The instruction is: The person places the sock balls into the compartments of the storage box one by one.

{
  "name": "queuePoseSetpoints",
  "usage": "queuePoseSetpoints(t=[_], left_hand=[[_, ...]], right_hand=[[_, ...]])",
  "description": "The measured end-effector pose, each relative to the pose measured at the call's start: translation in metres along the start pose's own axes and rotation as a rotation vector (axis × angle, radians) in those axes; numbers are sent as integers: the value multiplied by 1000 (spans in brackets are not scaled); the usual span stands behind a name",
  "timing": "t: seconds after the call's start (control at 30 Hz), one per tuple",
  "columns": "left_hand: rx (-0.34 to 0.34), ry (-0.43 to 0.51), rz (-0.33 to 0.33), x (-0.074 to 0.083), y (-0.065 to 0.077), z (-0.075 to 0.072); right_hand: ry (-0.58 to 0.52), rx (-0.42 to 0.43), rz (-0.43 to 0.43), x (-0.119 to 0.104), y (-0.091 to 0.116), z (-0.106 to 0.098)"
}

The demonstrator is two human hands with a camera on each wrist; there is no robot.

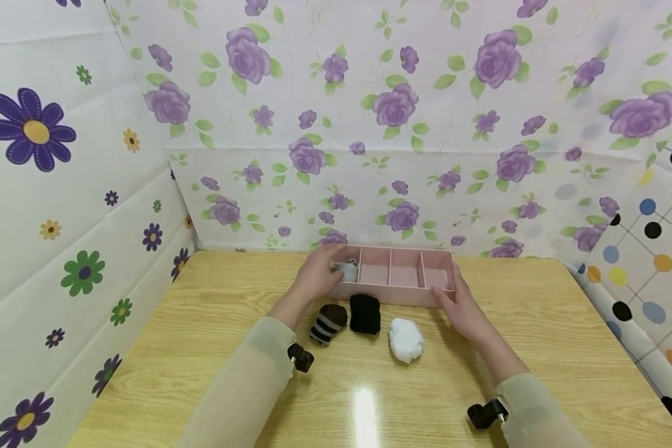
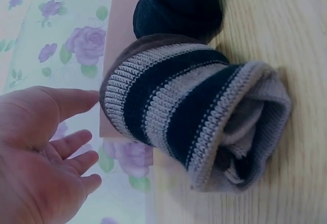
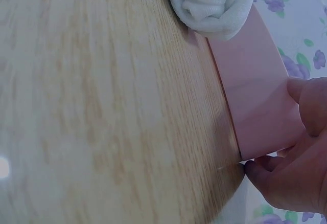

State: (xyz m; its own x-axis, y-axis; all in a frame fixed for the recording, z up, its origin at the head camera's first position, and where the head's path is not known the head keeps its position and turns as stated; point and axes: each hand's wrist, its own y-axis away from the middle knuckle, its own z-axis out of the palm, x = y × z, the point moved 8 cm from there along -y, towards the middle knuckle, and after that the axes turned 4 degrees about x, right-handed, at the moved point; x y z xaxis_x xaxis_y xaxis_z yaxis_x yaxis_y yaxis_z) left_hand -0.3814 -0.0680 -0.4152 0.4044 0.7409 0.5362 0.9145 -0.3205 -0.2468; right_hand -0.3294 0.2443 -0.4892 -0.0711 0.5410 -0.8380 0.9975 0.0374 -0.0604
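A pink divided box (image 1: 394,295) stands at the back of the table, a light grey rolled sock (image 1: 347,271) in its leftmost compartment. My left hand (image 1: 318,274) holds the box's left end, its thumb at the rim beside that sock. At the other end my right hand (image 1: 460,306) grips the corner, thumb against the front wall and fingers round the side. Before the box lie a striped rolled sock (image 2: 168,96), a black rolled sock (image 1: 365,314) and a white rolled sock (image 3: 212,4). In the left wrist view the striped sock hides part of the box.
The wooden table (image 1: 537,323) meets a wall of floral cloth (image 1: 325,186) right behind the box. Patterned cloths also rise on the left and right sides. Three other box compartments show bare pink floors.
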Motion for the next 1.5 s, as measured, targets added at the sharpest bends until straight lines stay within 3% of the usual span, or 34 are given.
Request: queuePoseSetpoints(t=[0.43, 0.6, 0.9, 1.2, 1.5], left_hand=[[13, 82, 75, 3, 19, -3], [9, 72, 73, 4, 31, -7], [-45, 32, 113, 8, 55, -15], [-130, 7, 132, 8, 78, -10], [-169, -10, 180, 6, 97, -7]], right_hand=[[25, -2, -13, 1, -3, -2], [16, -6, -12, -1, -1, -2], [15, -11, 4, -1, 0, -2], [30, -10, 8, 1, -1, -1], [32, -14, 15, 2, -1, 1]])
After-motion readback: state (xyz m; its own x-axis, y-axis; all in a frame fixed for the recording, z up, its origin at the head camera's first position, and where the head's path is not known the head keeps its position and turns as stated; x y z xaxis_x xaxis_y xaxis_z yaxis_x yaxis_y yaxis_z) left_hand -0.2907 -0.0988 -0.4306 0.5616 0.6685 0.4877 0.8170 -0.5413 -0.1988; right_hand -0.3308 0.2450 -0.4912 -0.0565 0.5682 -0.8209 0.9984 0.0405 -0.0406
